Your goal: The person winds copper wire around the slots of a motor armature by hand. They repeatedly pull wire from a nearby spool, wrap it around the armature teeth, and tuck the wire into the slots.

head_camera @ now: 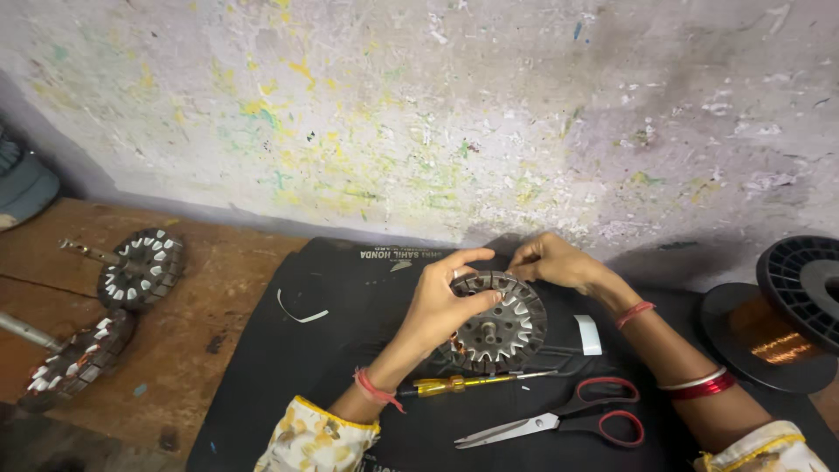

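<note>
Head view: the round slotted stator [500, 325] stands tilted on edge on the black mat [288, 367], its flat face and central hub pointing toward the camera. The left hand [441, 301] grips its left rim, while the right hand [551, 260] pinches its top edge.

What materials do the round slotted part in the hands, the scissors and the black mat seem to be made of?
Slotted part: apparently steel, dull grey, with white slot liners that look like paper or plastic. Scissors: shiny metal blades, red and black handles, probably plastic. Mat: matte black, possibly rubber or fabric; unclear. Left hand and right hand hold the part.
</note>
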